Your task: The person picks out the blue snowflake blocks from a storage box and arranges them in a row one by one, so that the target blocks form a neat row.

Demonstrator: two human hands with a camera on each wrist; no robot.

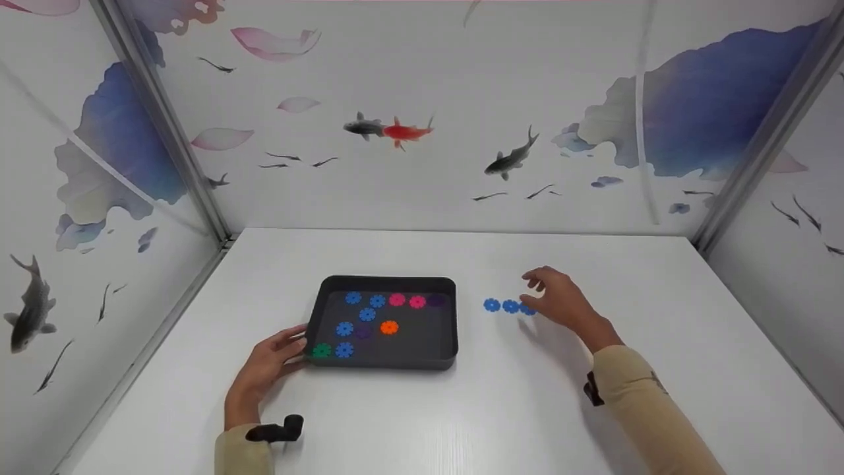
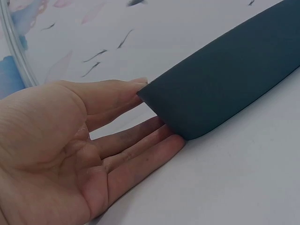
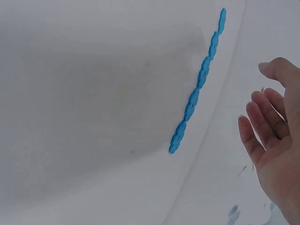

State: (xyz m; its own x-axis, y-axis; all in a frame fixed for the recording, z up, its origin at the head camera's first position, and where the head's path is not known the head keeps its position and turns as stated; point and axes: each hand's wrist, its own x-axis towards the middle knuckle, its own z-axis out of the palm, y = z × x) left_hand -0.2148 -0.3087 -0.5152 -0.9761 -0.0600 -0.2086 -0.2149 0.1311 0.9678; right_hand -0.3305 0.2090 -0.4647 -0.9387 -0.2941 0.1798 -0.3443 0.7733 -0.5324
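Observation:
A dark grey rectangular tray (image 1: 389, 361) lies on the table, holding several flower-shaped plastic discs: blue (image 1: 367, 315), pink (image 1: 397, 299), orange (image 1: 390, 327), green (image 1: 322, 350) and dim purple. My left hand (image 1: 264, 363) holds the tray's left side. In the left wrist view, its thumb rests at the rim of the tray (image 2: 225, 75) and the other fingers touch the lower corner. Right of the tray, blue discs (image 1: 492, 305) lie in a row, partly hidden by my right hand (image 1: 560, 300). The right wrist view shows several blue discs (image 3: 204, 72) lined up; the right hand's fingers are loosely bent, holding nothing.
The white table (image 1: 422, 422) is enclosed by white panels (image 1: 428, 66) printed with fish and petals, at the back and both sides. Metal posts (image 1: 165, 125) stand at the corners. Black wrist straps (image 1: 275, 432) sit over the beige sleeves.

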